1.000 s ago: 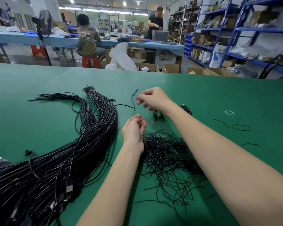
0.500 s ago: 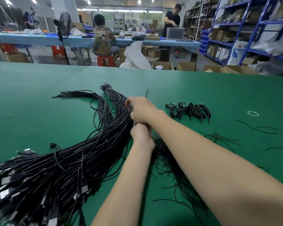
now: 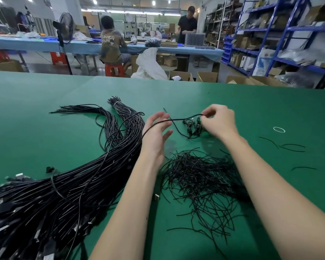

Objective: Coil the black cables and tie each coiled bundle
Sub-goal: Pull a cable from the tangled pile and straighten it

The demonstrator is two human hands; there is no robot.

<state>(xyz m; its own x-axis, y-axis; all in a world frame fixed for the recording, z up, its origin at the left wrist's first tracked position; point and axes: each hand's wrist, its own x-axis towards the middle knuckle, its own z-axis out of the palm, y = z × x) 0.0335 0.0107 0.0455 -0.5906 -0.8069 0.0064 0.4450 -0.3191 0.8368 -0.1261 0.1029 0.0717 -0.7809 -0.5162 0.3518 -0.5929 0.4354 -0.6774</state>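
Cable bundle [image 3: 68, 188]: glossy black, thick, lying fanned across the left of the green table [image 3: 251, 106]. Left hand [image 3: 155, 133]: fingers spread, released, one black cable [image 3: 178, 120] draping over it. Tie pile [image 3: 201, 177]: thin, tangled, lying between the forearms. Right hand [image 3: 219, 121]: pinching that cable's far end above the coiled cables [image 3: 192, 127].

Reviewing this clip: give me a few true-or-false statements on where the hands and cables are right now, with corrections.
1. The right hand pinches one black cable. True.
2. The left hand is clenched into a fist. False: its fingers are spread, with the cable running across them.
3. The big cable pile lies to the right of both arms. False: it lies to the left.
4. A heap of thin black ties lies between the forearms. True.
5. A white ring lies on the green table. True.
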